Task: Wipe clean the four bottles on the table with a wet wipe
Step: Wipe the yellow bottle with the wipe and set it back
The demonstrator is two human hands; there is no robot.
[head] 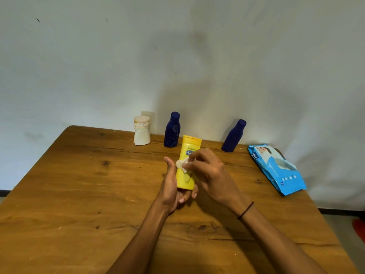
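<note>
A yellow lotion bottle (pixel 188 167) stands upside down above the middle of the wooden table (pixel 83 190), held from the left and underneath by my left hand (pixel 172 186). My right hand (pixel 207 171) pinches a crumpled white wet wipe (pixel 182 164) against the bottle's front. Behind them, near the wall, stand a white bottle (pixel 141 133), a dark blue bottle (pixel 172 130) and a second dark blue bottle (pixel 233 136) further right.
A blue pack of wet wipes (pixel 276 168) lies flat near the table's right edge. The wall runs close behind the bottles. Something red (pixel 359 228) lies on the floor at the far right.
</note>
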